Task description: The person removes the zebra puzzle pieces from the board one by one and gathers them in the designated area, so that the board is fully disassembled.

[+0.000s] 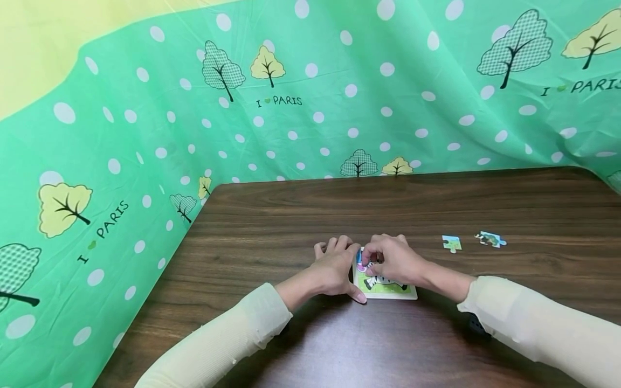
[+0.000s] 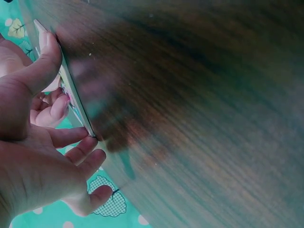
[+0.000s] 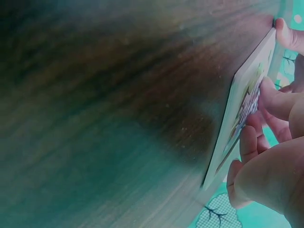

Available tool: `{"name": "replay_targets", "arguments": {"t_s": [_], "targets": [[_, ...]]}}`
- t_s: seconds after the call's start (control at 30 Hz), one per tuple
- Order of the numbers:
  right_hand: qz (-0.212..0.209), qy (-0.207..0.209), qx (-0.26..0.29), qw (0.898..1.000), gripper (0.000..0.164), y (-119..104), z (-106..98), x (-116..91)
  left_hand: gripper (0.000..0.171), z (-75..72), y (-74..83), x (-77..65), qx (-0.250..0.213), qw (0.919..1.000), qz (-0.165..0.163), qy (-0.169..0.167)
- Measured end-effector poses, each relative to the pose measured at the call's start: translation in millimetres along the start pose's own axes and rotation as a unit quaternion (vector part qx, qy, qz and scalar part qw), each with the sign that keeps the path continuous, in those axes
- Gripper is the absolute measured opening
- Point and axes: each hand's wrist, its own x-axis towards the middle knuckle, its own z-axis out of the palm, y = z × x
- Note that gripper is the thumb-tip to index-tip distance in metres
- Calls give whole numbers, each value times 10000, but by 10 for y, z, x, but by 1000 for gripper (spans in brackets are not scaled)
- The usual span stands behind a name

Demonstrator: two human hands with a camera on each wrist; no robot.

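Observation:
A small framed jigsaw puzzle board (image 1: 388, 295) with a zebra on a green ground lies flat on the table. The left hand (image 1: 333, 269) rests along its left side, thumb on the near corner and forefinger by the far corner, other fingers spread on the table. Over the board's upper left part, the right hand (image 1: 395, 260) has thumb and forefinger bent together at a pink and white puzzle piece (image 1: 360, 267), mostly hidden by the fingers. In the right wrist view those fingertips (image 3: 268, 88) are right at the board's picture surface.
Two loose puzzle pieces lie right of the board: one blue and green piece (image 1: 452, 243) and, farther right, a darker piece (image 1: 491, 239). The brown wood table (image 1: 271, 215) ends at a green dotted cloth (image 1: 291, 129) behind and on the left.

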Motion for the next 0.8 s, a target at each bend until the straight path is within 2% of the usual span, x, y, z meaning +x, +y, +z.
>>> {"name": "replay_targets", "arguments": {"t_s": [0.27, 0.53, 0.8], "targets": [[118, 162, -102, 9997, 24, -9, 7, -9, 103, -5, -5, -7, -30, 10000, -7, -14], [450, 244, -542, 9972, 24, -48, -11, 6, 103, -15, -10, 3, 43, 10000, 13, -7], [659, 133, -387, 9970, 28, -62, -18, 37, 103, -16, -7, -1, 26, 10000, 17, -10]]}}
